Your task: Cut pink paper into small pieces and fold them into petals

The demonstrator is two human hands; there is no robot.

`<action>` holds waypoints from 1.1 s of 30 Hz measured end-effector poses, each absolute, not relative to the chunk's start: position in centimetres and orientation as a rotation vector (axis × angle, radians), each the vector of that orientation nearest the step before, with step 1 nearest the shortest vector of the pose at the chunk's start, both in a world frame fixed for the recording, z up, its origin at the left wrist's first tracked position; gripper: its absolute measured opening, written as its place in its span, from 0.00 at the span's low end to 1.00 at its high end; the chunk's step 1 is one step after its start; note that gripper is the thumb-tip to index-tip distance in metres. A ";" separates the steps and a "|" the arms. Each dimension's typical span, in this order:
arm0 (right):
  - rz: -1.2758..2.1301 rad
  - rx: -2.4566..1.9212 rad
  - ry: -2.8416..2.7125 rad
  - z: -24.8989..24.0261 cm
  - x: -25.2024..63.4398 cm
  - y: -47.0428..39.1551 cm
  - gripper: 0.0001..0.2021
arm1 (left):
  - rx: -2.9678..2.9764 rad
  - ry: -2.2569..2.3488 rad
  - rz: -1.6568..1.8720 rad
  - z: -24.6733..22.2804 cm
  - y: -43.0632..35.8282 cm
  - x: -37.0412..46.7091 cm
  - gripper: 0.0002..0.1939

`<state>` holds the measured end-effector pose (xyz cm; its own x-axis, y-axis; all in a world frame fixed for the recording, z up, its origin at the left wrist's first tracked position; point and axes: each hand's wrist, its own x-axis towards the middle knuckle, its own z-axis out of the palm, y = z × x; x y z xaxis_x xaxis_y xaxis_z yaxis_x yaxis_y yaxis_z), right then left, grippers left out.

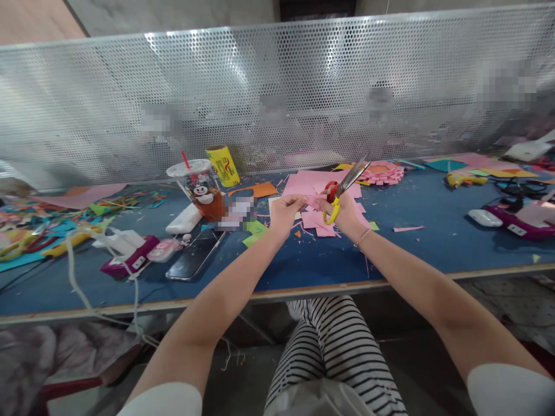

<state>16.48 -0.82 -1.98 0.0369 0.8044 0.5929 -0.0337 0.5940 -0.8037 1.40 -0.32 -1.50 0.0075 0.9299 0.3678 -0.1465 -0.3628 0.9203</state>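
Both my hands are close together over the blue table. My left hand pinches a small piece of pink paper between thumb and fingertips. My right hand has scissors with red and yellow handles hooked in it, the blades pointing up and away to the right. Its fingertips also touch the pink paper piece. Behind and under the hands lie a larger pink sheet and cut pink pieces. A fringed pink paper shape lies beyond the scissors.
To the left stand a drink cup with a red straw and a yellow box. A phone, a purple power strip and white cables lie nearer the edge. A perforated metal screen runs behind the table.
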 end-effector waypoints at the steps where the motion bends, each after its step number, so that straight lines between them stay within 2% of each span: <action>1: 0.731 -0.721 -1.396 -2.0 16.5 -0.8 0.16 | 1.366 0.875 1.512 -1.5 -0.3 1.4 0.11; 22: 0.748 -0.719 -1.389 -2.2 16.5 -0.7 0.19 | 1.265 0.775 1.443 -1.4 -0.3 1.4 0.14; 33: 0.714 -0.756 -1.373 -1.7 16.3 -1.0 0.19 | 1.133 0.700 1.416 -1.2 -0.5 1.7 0.12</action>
